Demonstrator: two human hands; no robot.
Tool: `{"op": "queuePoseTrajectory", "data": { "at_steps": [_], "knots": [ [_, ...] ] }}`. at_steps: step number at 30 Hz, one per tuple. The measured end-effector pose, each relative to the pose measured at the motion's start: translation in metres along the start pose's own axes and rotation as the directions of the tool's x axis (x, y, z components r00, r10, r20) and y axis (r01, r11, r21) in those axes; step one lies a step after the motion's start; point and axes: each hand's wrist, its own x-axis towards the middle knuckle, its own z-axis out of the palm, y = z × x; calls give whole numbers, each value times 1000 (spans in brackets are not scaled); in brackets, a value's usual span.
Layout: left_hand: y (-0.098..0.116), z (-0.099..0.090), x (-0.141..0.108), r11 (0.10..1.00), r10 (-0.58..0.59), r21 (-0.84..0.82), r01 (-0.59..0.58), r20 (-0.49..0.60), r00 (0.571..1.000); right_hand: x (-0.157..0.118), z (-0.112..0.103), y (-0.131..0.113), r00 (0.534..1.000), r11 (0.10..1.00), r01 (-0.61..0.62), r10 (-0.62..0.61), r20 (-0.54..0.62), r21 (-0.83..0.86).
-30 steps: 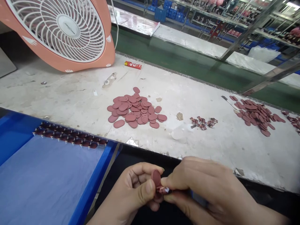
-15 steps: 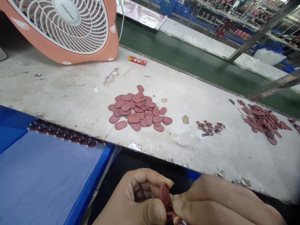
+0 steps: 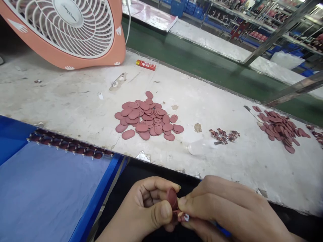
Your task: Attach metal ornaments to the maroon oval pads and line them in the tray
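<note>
My camera sits on my head and looks forward and down, so this view is roughly my own. My left hand (image 3: pixel 148 208) and right hand (image 3: pixel 232 205) fill the bottom middle, nearest the lens. Beyond them I see the desk (image 3: pixel 214 101) obliquely from above, running slantwise across the frame. The top edge cuts off a fan (image 3: pixel 83 57) at upper left; shelves (image 3: pixel 248 20) lie far off at upper right.
</note>
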Motion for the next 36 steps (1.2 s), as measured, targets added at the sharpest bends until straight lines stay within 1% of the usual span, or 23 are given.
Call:
{"op": "queuePoseTrajectory", "data": {
  "at_steps": [5, 12, 18, 24, 31, 34, 36],
  "knots": [
    [-3, 0, -1, 1000, 22, 18, -21, -24, 999, 5, 2, 2, 999, 999, 23, -22, -24, 30],
    [-4, 0, -2, 998, 48, 35, -47, -36, 998, 8, 5, -3, 998, 999, -8, 10, -62, 38],
    [-5, 1, -4, 999, 47, 18, -46, -56, 997, 7, 6, -5, 999, 999, -22, 23, -39, 46],
    [-7, -2, -3, 997, 75, 23, -74, -39, 996, 8, 6, -5, 999, 999, -18, 20, -49, 46],
    [-13, -9, 2, 995, 95, 13, -95, -18, 995, 12, 5, -6, 998, 996, -11, 17, -64, 87],
    [-15, -13, 6, 995, 97, -2, -97, -7, 995, 14, 6, -6, 998, 995, -34, 39, -52, 90],
    [-14, -15, 8, 995, 96, -24, -95, 22, 995, 15, 5, -6, 998, 995, -47, 51, -42, 92]
  ]
}}
